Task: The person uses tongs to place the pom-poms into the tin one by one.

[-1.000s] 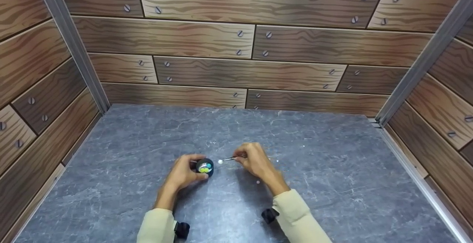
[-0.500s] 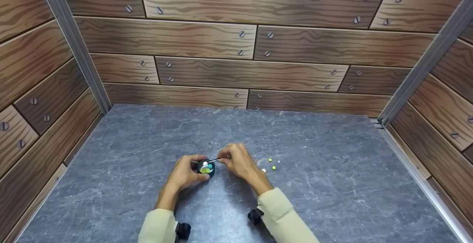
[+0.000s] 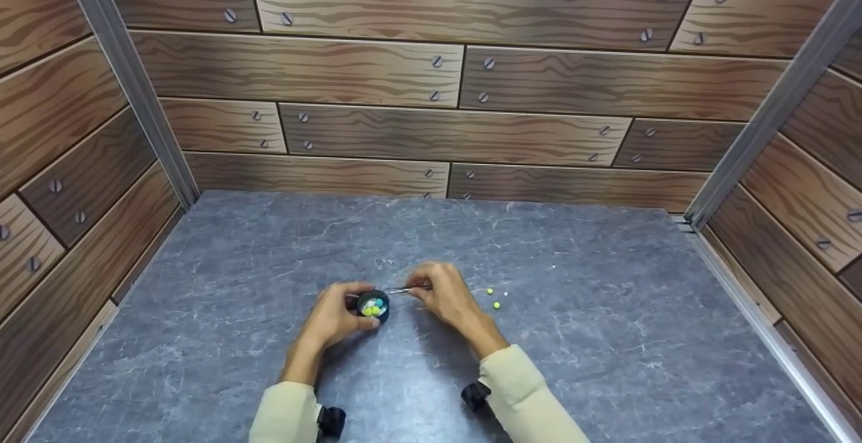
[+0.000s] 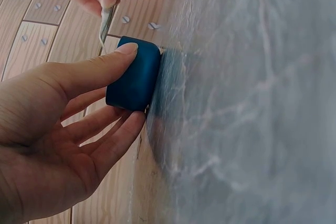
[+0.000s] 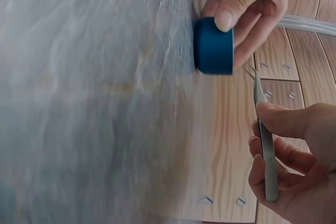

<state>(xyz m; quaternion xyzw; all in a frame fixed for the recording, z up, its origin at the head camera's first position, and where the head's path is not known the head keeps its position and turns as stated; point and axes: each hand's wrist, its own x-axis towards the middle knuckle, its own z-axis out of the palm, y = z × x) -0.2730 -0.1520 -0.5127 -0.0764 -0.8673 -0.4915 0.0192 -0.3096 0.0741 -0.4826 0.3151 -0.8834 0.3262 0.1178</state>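
Observation:
In the head view my left hand (image 3: 330, 318) holds a small round dark-blue cup (image 4: 137, 77) on the table, thumb on the near side and fingers on the far side. Yellow-green, blue and white beads (image 3: 372, 310) lie in the cup. My right hand (image 3: 441, 298) pinches a pair of metal tweezers (image 5: 266, 145) between thumb and fingers. Their thin tips stand slightly apart just right of the cup's rim, with nothing visible between them. The cup's inside is hidden in both wrist views.
Two yellow-green beads, one farther back (image 3: 490, 291) and one nearer (image 3: 496, 305), lie right of my right hand. Tiny white specks (image 3: 506, 293) lie near them. Wood-patterned walls (image 3: 377, 73) with metal corner posts (image 3: 754, 113) enclose the grey marbled tabletop (image 3: 606, 335).
The tweezers carried a white bead left to the cup and released it inside. My right hand has since drawn back a little to the right. My left hand stays in place.

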